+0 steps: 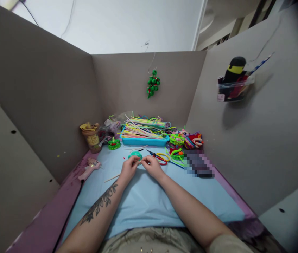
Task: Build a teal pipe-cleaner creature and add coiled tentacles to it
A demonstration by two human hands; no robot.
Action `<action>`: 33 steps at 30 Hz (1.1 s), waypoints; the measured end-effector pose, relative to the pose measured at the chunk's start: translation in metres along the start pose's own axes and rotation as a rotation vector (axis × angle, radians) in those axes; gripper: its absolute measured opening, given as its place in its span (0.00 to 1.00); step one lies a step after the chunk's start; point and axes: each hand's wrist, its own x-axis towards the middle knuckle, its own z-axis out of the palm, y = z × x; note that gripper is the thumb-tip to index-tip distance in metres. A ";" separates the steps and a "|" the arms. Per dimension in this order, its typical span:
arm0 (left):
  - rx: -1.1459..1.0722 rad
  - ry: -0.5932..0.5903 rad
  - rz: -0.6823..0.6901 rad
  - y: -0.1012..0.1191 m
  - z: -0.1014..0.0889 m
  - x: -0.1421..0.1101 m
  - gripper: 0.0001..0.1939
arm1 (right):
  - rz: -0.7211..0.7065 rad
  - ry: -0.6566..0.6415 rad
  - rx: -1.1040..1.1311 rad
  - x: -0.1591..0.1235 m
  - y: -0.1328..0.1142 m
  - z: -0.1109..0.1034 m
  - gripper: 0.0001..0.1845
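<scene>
My left hand point(130, 166) and my right hand point(151, 166) meet over the middle of the blue-covered table, fingertips pinched close together. Something small and pale shows between them, too little to name. Right behind my left fingers lies a teal fuzzy piece point(135, 154), partly covered by them. A pale thin stem point(112, 178) pokes out on the left of my left wrist; its other end is hidden. Scissors point(162, 158) with red and yellow handles lie just beyond my right hand.
A blue tray point(145, 141) heaped with pastel pipe cleaners point(146, 127) stands at the back. To its left are a green fuzzy figure point(114, 143) and a cup point(90, 137); a pink glue gun point(90, 169) lies nearer. Fuzzy figures point(177, 140) and a blurred dark object point(198, 164) sit right. Grey partitions point(149, 105) surround the table.
</scene>
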 end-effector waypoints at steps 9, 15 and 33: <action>0.183 -0.063 -0.038 0.007 -0.002 0.003 0.10 | -0.079 0.060 -0.095 0.001 0.011 0.003 0.06; 0.050 -0.056 -0.166 0.006 0.001 0.003 0.11 | -0.274 0.053 -0.264 -0.001 0.013 0.003 0.07; -0.473 -0.020 -0.379 0.010 0.000 0.003 0.16 | -0.516 0.070 -0.484 -0.006 0.004 0.010 0.11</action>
